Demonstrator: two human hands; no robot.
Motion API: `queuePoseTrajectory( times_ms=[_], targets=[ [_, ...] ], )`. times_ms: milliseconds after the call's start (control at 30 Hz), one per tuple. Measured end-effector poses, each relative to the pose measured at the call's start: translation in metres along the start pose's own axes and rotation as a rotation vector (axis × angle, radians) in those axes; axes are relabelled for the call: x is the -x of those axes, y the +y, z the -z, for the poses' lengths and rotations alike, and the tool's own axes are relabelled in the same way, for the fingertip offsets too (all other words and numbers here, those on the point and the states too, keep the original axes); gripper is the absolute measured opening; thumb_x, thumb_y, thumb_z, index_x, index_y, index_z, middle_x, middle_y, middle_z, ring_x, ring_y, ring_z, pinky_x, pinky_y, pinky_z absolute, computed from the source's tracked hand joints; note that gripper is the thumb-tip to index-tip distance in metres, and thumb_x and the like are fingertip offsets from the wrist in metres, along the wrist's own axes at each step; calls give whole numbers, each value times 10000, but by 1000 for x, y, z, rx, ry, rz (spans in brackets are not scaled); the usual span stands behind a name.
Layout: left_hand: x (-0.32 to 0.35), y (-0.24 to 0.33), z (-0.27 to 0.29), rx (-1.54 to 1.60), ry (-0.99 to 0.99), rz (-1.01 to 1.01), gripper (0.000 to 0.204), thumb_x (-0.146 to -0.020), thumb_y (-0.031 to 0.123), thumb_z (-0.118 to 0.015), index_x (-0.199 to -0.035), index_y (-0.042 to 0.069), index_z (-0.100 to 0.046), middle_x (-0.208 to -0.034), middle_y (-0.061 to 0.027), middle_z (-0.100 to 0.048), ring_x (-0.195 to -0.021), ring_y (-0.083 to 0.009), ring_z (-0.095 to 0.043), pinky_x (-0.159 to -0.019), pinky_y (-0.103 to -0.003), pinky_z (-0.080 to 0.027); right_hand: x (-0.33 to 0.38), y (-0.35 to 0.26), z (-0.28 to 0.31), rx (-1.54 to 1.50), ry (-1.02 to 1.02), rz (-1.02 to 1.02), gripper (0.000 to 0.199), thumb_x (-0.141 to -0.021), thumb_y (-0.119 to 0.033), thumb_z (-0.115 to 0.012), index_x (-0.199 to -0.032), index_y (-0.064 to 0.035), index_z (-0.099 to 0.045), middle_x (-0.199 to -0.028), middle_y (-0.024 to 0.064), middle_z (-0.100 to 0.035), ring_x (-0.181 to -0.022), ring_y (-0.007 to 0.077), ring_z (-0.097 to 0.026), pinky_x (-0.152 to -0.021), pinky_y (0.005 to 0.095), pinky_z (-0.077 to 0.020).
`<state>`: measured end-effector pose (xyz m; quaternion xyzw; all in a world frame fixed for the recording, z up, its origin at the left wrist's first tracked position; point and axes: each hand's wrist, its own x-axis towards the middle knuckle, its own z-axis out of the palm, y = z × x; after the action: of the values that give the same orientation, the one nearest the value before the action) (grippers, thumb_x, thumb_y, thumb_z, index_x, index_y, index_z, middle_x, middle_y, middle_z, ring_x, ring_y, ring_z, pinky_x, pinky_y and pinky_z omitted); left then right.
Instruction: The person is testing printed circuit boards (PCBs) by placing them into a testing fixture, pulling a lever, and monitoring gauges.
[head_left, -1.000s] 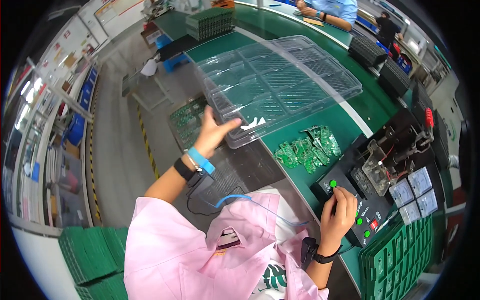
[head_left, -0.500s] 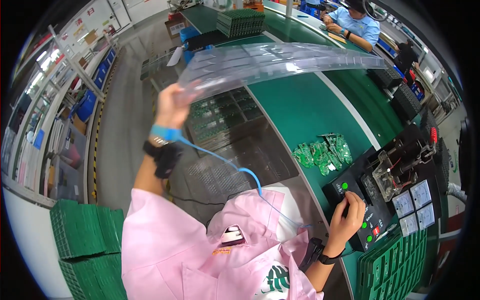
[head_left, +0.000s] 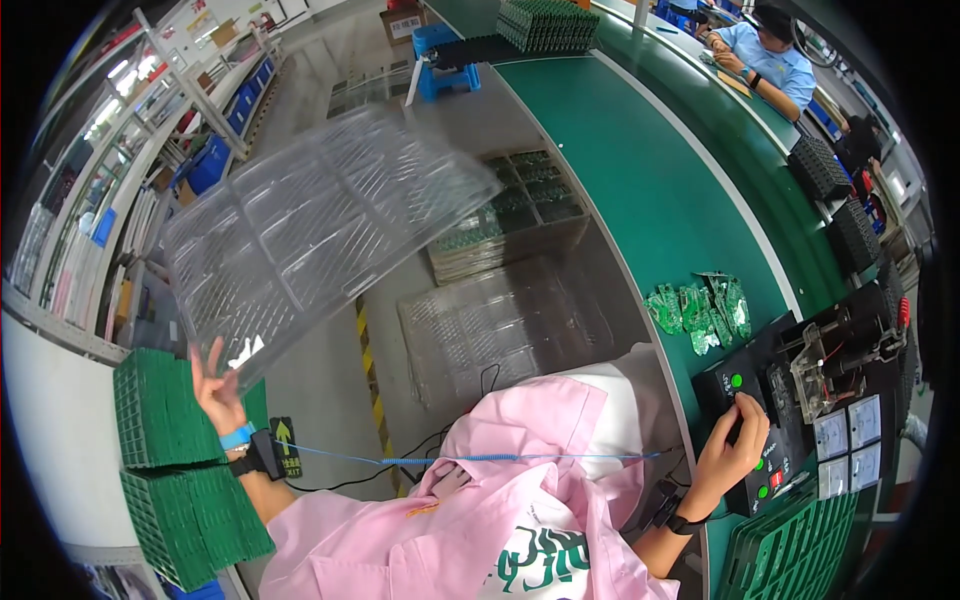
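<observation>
My left hand grips the near corner of a large clear plastic tray with divided compartments. The tray hangs tilted over the floor on my left, its far end blurred by motion. A blue wrist strap with a coiled cord is on my left wrist. My right hand, fingers curled, rests at a black control box just below its top green button. Whether its fingers hold anything is hidden. A pile of small green circuit boards lies on the green bench beyond the box.
Below the bench's left edge stand a stack of trays holding circuit boards and more clear trays. Green crates are stacked at left; another green crate sits at lower right. A co-worker sits across the bench.
My left hand has swung the clear tray from over the bench down to the left, above the floor. My right hand stays by the control box. The view has shifted slightly.
</observation>
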<state>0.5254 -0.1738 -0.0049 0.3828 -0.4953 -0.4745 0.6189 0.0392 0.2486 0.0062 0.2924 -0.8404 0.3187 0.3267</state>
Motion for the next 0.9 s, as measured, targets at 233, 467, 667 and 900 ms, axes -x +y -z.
queuePoseTrajectory(
  times_ms=[233, 467, 667, 900],
  targets=[
    [21, -79, -12, 11, -164, 296, 968, -633, 9, -454, -1554, 110, -175, -1357, -271, -507, -585, -168, -614, -648, -295, -576, 0, -4, 2, 30, 4, -7, 146, -846, 92, -589, -972, 36, -636, -986, 155, -659, -893, 300, -629, -807, 366, -495],
    [74, -258, -92, 62, -273, 741, 898, -700, -9, -492, -1545, 164, -244, -1312, -225, -564, -639, -141, -598, -572, -277, -534, -1, 1, 1, 62, 18, -10, 184, -790, 112, -612, -955, 34, -631, -966, 159, -656, -872, 312, -628, -792, 370, -495],
    [121, -420, 13, -876, -393, 638, 435, -779, -3, -634, -1195, -43, -514, -1132, -170, -633, -1000, -271, -612, -914, -396, -478, -12, -8, -2, -6, 17, 16, 188, -753, 111, -628, -923, 31, -623, -939, 156, -646, -847, 319, -617, -762, 379, -495],
    [102, -384, -136, -949, -558, 118, 394, -842, -62, -580, -1232, -38, -528, -1161, -160, -616, -1093, -265, -597, -978, -358, -444, -31, -11, 16, -40, -179, -91, 174, -748, 83, -645, -908, 18, -627, -915, 134, -635, -842, 309, -608, -730, 388, -494]
  ],
)
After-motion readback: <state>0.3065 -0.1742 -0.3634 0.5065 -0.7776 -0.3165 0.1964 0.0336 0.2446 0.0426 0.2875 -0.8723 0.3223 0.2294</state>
